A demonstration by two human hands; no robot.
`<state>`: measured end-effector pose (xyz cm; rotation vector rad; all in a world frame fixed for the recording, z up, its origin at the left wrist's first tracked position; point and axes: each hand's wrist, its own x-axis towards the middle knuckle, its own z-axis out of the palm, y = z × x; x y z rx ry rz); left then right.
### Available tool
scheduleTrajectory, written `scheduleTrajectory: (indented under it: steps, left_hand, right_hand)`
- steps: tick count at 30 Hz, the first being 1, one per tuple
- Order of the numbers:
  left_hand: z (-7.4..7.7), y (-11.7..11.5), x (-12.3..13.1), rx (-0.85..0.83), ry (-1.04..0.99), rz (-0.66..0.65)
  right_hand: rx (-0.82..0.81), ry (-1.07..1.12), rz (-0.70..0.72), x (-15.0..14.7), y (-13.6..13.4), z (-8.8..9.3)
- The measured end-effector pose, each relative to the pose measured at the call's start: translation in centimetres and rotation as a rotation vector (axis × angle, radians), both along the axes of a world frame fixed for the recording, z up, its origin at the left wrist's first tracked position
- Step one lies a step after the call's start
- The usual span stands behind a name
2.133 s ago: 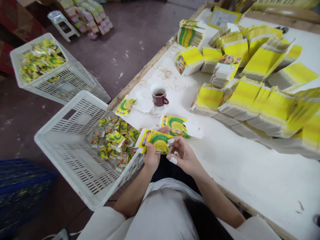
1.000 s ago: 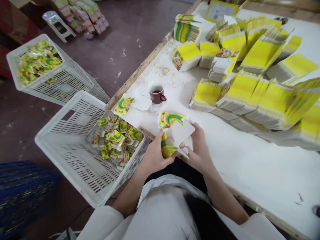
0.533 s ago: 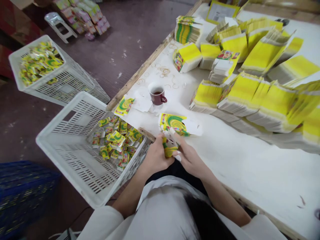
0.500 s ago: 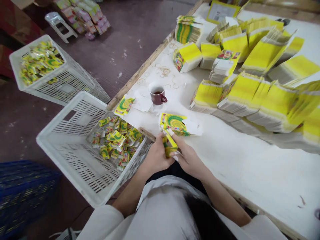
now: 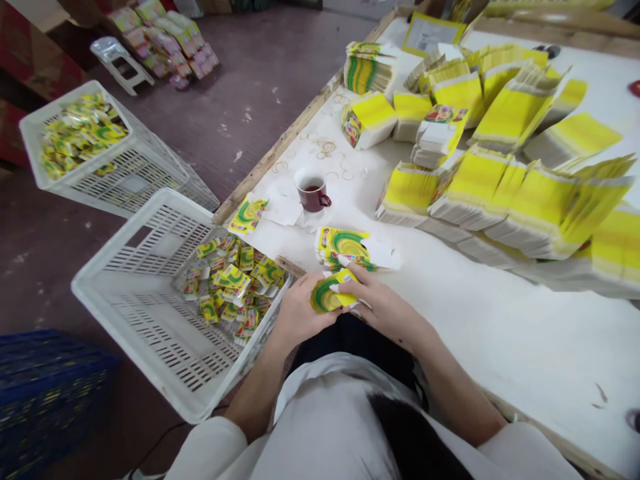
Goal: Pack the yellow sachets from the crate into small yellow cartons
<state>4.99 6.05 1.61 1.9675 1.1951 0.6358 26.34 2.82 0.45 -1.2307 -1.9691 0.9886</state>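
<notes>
Between both hands is a small yellow and green carton (image 5: 326, 293), its printed face turned up. My left hand (image 5: 304, 310) grips its left end, while my right hand (image 5: 375, 300) closes on the right end with fingers over the top. Just beyond my fingers, a stack of flat printed cartons (image 5: 345, 245) with white flaps lies on the white table (image 5: 450, 333). Left of my lap stands a white plastic crate (image 5: 150, 320), with several small yellow-green cartons (image 5: 233, 277) inside it. My palms hide part of the held carton.
A maroon mug (image 5: 313, 193) of dark liquid stands on the table beside loose rubber bands (image 5: 325, 147) and another flat carton (image 5: 249, 213). Rows of bundled yellow cartons (image 5: 480, 180) fill the far right. A second filled crate (image 5: 135, 173), a blue crate (image 5: 45, 393) and a stool (image 5: 123, 63) are on the floor.
The carton in my hands has turned from showing a narrow yellow edge to showing its broad printed face. Both hands stay on it, and the view has shifted slightly.
</notes>
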Motion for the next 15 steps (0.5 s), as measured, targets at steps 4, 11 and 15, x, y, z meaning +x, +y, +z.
scheduleTrajectory:
  steps: [4,11,15]
  left_hand:
    - [0.7,0.8,-0.4,-0.037,-0.037,-0.026]
    - [1.2,1.5,0.0,-0.015,-0.016,-0.04]
    - [0.4,1.7,-0.5,-0.022,0.011,-0.049]
  right_hand:
    - [0.035,0.015,0.049,0.5,0.1,0.3]
    - [0.141,-0.03,-0.092,-0.9,-0.1,-0.6]
    - [0.069,-0.083,0.011,-0.1,0.4,1.0]
